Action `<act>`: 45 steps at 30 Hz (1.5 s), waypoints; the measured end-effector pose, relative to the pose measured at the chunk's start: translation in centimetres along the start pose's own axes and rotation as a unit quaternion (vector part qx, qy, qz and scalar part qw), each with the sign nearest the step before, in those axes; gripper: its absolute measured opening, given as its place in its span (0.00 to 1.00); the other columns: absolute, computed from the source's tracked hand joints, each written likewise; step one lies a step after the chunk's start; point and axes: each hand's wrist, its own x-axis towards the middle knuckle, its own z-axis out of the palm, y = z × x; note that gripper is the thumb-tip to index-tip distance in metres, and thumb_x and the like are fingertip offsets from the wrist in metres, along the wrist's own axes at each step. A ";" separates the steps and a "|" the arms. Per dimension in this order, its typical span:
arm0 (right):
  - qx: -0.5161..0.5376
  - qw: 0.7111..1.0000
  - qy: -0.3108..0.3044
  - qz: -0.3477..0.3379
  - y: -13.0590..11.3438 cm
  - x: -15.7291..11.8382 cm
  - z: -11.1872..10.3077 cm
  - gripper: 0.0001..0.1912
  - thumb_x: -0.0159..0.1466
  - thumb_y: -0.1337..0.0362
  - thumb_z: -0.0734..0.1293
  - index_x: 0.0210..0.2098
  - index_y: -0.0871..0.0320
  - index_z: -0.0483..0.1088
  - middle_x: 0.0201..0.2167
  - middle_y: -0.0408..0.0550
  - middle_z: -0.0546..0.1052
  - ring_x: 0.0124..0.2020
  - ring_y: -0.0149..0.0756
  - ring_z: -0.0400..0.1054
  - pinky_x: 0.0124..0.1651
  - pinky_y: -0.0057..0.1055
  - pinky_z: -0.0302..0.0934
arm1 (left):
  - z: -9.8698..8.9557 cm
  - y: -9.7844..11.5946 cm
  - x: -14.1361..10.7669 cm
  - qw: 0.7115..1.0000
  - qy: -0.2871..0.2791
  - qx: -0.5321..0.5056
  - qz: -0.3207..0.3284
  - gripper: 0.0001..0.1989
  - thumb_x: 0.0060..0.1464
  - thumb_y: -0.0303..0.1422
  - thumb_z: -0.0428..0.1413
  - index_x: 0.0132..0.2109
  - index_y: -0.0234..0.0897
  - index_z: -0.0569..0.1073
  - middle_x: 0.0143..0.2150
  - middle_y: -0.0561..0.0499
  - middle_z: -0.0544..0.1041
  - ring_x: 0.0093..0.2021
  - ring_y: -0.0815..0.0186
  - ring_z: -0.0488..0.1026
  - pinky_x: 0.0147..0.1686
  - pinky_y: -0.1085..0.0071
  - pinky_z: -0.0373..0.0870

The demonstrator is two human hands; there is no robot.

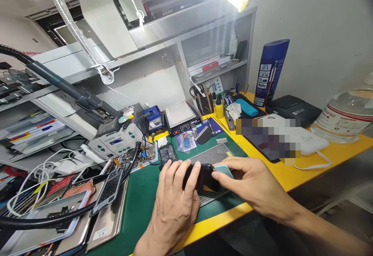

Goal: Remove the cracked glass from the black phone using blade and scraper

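My left hand (176, 199) is wrapped round a black phone (207, 179), fingers over its upper edge; the phone is held tilted above a grey perforated plate (211, 154). Between the thumb and fingers of my right hand (258, 186) is a thin teal card-like piece (223, 170), its end at the phone's right edge. Whether it goes into the phone's seam I cannot tell. Just beyond my left hand, a black battery (168, 153) lies on the green mat (136, 199).
Phone housings (107, 219) and cables crowd the left, beside a soldering station (116, 141). At the right are a dark phone (262, 143), a white power pad (309, 139) and a large clear bottle (344, 114). A yellow bottle (219, 109) stands at the back.
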 end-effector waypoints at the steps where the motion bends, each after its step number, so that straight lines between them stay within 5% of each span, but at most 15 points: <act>1: 0.009 1.000 0.005 0.013 0.1 0.1 0.1 0.10 0.66 0.61 0.68 0.34 0.57 0.81 0.32 0.45 0.81 0.33 0.36 0.74 0.37 0.28 0.68 | 0.0 -0.1 0.1 1.000 -0.011 -0.005 0.000 0.34 0.52 0.20 0.58 0.66 0.30 0.62 0.60 0.36 0.70 0.61 0.48 0.65 0.62 0.42 0.65; 4: 0.027 0.998 0.027 0.044 0.4 0.2 0.2 0.10 0.65 0.59 0.68 0.34 0.57 0.81 0.32 0.44 0.81 0.33 0.36 0.74 0.37 0.28 0.68 | -0.1 0.0 -0.2 0.999 -0.024 -0.024 -0.019 0.37 0.54 0.23 0.59 0.69 0.31 0.58 0.65 0.36 0.66 0.67 0.47 0.61 0.67 0.39 0.58; 7: 0.018 0.995 0.083 0.055 0.6 0.2 0.6 0.09 0.63 0.59 0.70 0.34 0.56 0.81 0.31 0.43 0.82 0.33 0.36 0.75 0.36 0.27 0.68 | -0.2 1.1 -1.2 0.965 0.087 -0.122 -0.215 0.41 0.53 0.32 0.64 0.69 0.34 0.56 0.67 0.33 0.64 0.66 0.43 0.64 0.63 0.40 0.65; 8: 0.013 0.993 0.109 0.046 0.6 0.1 0.9 0.08 0.62 0.59 0.71 0.35 0.55 0.81 0.32 0.43 0.82 0.32 0.35 0.75 0.35 0.26 0.68 | -0.3 1.7 -1.5 0.908 0.150 -0.201 -0.334 0.39 0.53 0.35 0.65 0.68 0.35 0.58 0.64 0.32 0.66 0.62 0.45 0.69 0.60 0.43 0.70; 9: 0.008 0.990 0.136 0.028 0.6 0.1 1.2 0.07 0.62 0.60 0.71 0.35 0.55 0.81 0.32 0.43 0.82 0.32 0.34 0.75 0.35 0.26 0.69 | -0.4 2.4 -1.7 0.823 0.177 -0.311 -0.442 0.36 0.55 0.38 0.64 0.66 0.36 0.59 0.62 0.32 0.68 0.58 0.46 0.74 0.55 0.45 0.74; 11: 0.004 0.983 0.179 -0.032 0.5 -0.1 2.2 0.04 0.62 0.63 0.71 0.36 0.55 0.80 0.34 0.43 0.82 0.32 0.32 0.75 0.36 0.25 0.69 | -0.7 3.8 -1.5 0.599 0.144 -0.536 -0.576 0.32 0.57 0.44 0.61 0.63 0.34 0.61 0.61 0.31 0.69 0.54 0.46 0.76 0.52 0.46 0.77; 12: 0.004 0.978 0.197 -0.066 0.4 -0.2 2.9 0.03 0.62 0.65 0.71 0.36 0.55 0.79 0.34 0.43 0.82 0.33 0.32 0.76 0.37 0.25 0.70 | -0.8 4.5 -1.1 0.514 0.134 -0.605 -0.593 0.35 0.56 0.45 0.62 0.63 0.34 0.60 0.62 0.31 0.68 0.54 0.46 0.77 0.52 0.46 0.77; 13: 0.003 0.972 0.213 -0.100 0.3 -0.4 3.5 0.04 0.62 0.67 0.71 0.37 0.55 0.78 0.34 0.43 0.82 0.33 0.32 0.76 0.39 0.25 0.70 | -0.9 4.9 -0.6 0.467 0.134 -0.645 -0.590 0.38 0.54 0.44 0.64 0.65 0.37 0.58 0.64 0.32 0.67 0.55 0.47 0.76 0.54 0.48 0.76; 14: 0.001 0.966 0.224 -0.131 0.2 -0.5 4.2 0.05 0.62 0.69 0.71 0.38 0.56 0.77 0.34 0.44 0.82 0.34 0.32 0.76 0.40 0.25 0.70 | -0.9 5.3 -0.1 0.455 0.139 -0.670 -0.570 0.42 0.52 0.43 0.66 0.67 0.40 0.55 0.65 0.35 0.66 0.57 0.49 0.75 0.55 0.51 0.75; 21: 0.026 0.953 0.187 -0.237 0.3 -1.8 6.7 0.16 0.61 0.77 0.70 0.46 0.55 0.74 0.39 0.45 0.81 0.39 0.31 0.76 0.45 0.26 0.71 | -0.1 4.8 1.1 0.485 0.130 -0.741 -0.446 0.52 0.48 0.32 0.69 0.70 0.49 0.45 0.62 0.44 0.67 0.58 0.59 0.73 0.56 0.64 0.73; 35: -0.023 0.946 0.192 -0.259 -0.2 -1.3 7.9 0.16 0.61 0.78 0.68 0.45 0.54 0.73 0.35 0.46 0.82 0.36 0.38 0.77 0.44 0.35 0.73 | -1.2 3.5 1.0 0.469 0.136 -0.747 -0.451 0.49 0.50 0.29 0.67 0.71 0.50 0.47 0.56 0.47 0.72 0.54 0.61 0.75 0.58 0.61 0.70; 40: -0.016 0.937 0.208 -0.280 -0.9 -1.0 9.6 0.15 0.60 0.76 0.68 0.44 0.55 0.71 0.34 0.46 0.81 0.35 0.38 0.77 0.44 0.35 0.73 | -1.7 3.0 0.6 0.477 0.159 -0.707 -0.497 0.50 0.46 0.30 0.69 0.70 0.54 0.51 0.51 0.52 0.73 0.49 0.66 0.76 0.53 0.68 0.72; 43: -0.030 0.951 0.137 -0.277 -1.1 -1.4 8.6 0.21 0.60 0.72 0.69 0.53 0.57 0.68 0.43 0.52 0.81 0.43 0.40 0.76 0.47 0.35 0.73 | -2.4 2.1 0.1 0.493 0.157 -0.689 -0.508 0.49 0.44 0.30 0.69 0.68 0.55 0.55 0.48 0.54 0.72 0.44 0.68 0.74 0.47 0.72 0.74; 45: -0.078 0.962 0.045 -0.257 -0.9 -1.0 6.0 0.32 0.60 0.64 0.72 0.62 0.62 0.62 0.54 0.60 0.76 0.55 0.45 0.72 0.56 0.37 0.70 | -3.0 1.0 -0.5 0.510 0.153 -0.673 -0.514 0.49 0.42 0.30 0.70 0.68 0.55 0.57 0.46 0.54 0.70 0.41 0.69 0.73 0.43 0.73 0.74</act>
